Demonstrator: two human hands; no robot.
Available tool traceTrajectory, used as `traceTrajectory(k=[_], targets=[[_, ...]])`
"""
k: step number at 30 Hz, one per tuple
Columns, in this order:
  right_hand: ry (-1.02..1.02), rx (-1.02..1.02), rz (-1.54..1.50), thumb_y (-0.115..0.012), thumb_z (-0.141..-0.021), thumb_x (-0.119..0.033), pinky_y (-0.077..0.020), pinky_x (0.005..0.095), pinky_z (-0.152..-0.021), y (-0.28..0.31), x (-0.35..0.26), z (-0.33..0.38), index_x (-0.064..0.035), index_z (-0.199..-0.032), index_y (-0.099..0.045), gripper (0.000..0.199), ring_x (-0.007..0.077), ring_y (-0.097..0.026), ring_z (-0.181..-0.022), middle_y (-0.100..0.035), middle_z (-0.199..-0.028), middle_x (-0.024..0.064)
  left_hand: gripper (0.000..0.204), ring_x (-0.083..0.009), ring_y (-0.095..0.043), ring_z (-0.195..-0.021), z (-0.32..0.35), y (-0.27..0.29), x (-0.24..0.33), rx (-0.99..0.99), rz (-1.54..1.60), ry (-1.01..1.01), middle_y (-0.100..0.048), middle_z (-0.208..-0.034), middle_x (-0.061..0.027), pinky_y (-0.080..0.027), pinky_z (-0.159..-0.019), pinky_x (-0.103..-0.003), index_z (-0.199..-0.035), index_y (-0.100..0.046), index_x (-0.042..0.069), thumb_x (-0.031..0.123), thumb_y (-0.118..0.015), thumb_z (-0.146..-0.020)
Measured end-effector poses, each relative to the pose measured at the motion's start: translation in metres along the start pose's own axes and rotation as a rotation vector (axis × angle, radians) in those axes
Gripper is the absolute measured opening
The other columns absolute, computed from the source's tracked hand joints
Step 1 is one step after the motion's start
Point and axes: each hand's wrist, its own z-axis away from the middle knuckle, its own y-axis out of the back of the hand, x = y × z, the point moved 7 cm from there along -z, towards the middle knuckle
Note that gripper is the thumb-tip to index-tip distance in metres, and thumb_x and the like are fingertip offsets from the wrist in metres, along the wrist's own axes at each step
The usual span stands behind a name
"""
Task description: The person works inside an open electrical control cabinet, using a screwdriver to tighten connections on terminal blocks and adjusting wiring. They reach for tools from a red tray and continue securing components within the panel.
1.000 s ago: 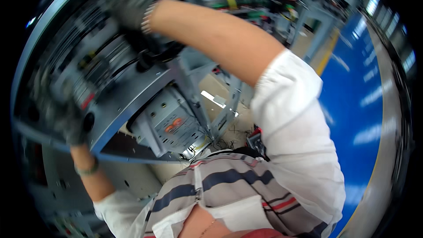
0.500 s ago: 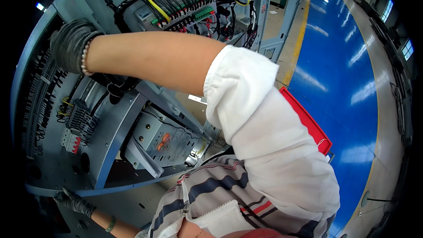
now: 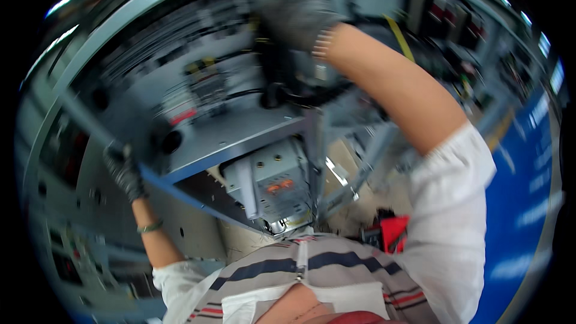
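I am looking into an open grey electrical cabinet [image 3: 240, 138] full of wiring and mounted parts, all blurred by motion. My left hand [image 3: 123, 169], in a dark glove with a green band at the wrist, grips the blue-grey edge of the cabinet frame [image 3: 180, 195] at the lower left. My right hand [image 3: 295, 17], also in a dark glove, reaches up to the top middle and rests on dark parts and black cables [image 3: 277, 81]. The blur hides its fingers. A grey switch unit with orange marks [image 3: 271, 183] hangs below the shelf.
A blue floor [image 3: 528, 192] runs along the right side. A red box [image 3: 396, 233] lies low by my right sleeve. Further cabinets with wiring stand at the upper right [image 3: 456, 30]. My striped shirt fills the bottom of the view.
The view has swung and blurred. My left hand has risen from the lower left onto the frame edge. My right hand has shifted from the upper left to the top middle.
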Motion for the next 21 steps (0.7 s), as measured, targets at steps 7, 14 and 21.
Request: traceTrajectory(k=[7,14,21], targets=[[-0.152,-0.278,-0.079,-0.047,-0.096,-0.029,-0.0526,0.0426,-0.078,0.006,0.007,-0.009,-0.0104,-0.119,-0.054,0.031,0.0310,-0.066,-0.090,-0.066,-0.095,0.0143,0.061,-0.0265,-0.058,-0.110,0.016,0.011,0.029,0.100,-0.217,0.170,-0.059,-0.118,-0.0186,-0.045,-0.096,-0.037,-0.133,-0.043,0.003,0.027,-0.071,-0.084],[0.019,-0.430,-0.094,-0.053,-0.091,-0.016,-0.0524,0.0440,-0.076,0.007,-0.001,-0.018,-0.0068,-0.119,-0.055,0.030,0.0349,-0.065,-0.084,-0.066,-0.088,0.0177,0.064,-0.0276,-0.058,-0.111,0.014,0.018,0.022,0.147,-0.223,0.137,-0.059,-0.120,-0.0193,-0.044,-0.098,-0.037,-0.134,-0.043,0.003,0.029,-0.071,-0.083],[-0.315,-0.214,-0.503,-0.044,-0.096,-0.021,-0.0513,0.0438,-0.076,-0.001,-0.003,-0.021,-0.0030,-0.112,-0.060,0.028,0.0395,-0.064,-0.083,-0.065,-0.086,0.0219,0.070,-0.0307,-0.058,-0.111,0.011,0.015,0.025,0.149,-0.303,0.131,-0.059,-0.121,-0.0204,-0.044,-0.098,-0.038,-0.134,-0.043,0.001,0.037,-0.072,-0.081]])
